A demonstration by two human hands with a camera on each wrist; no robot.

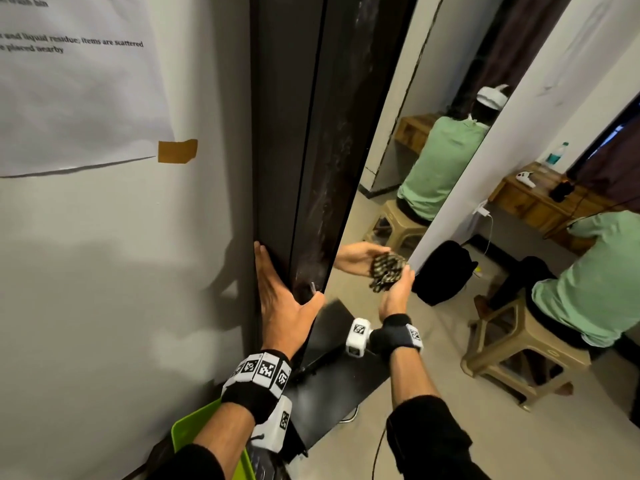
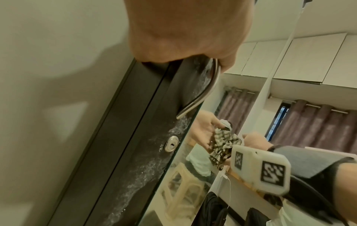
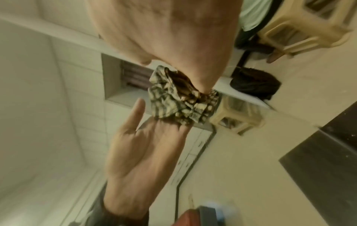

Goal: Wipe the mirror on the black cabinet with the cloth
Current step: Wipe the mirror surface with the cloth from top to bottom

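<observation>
The black cabinet (image 1: 277, 133) stands against a pale wall, and its door carries a tall mirror (image 1: 408, 150). White smears streak the black door strip (image 1: 332, 168) beside the glass. My left hand (image 1: 280, 292) lies flat on the cabinet's side, fingers straight up, thumb against the metal handle (image 2: 204, 91). A keyhole (image 2: 171, 143) sits below that handle. My right hand (image 1: 396, 292) holds a bunched checked cloth (image 1: 386, 271) against the lower mirror. The glass reflects that hand and the cloth (image 3: 173, 97).
A person in a green shirt (image 1: 588, 289) sits on a beige plastic stool (image 1: 512, 351) at the right. A black bag (image 1: 443, 271) lies on the floor by the mirror's edge. A wooden desk (image 1: 540, 202) stands behind, and a green tray (image 1: 201, 427) is at lower left.
</observation>
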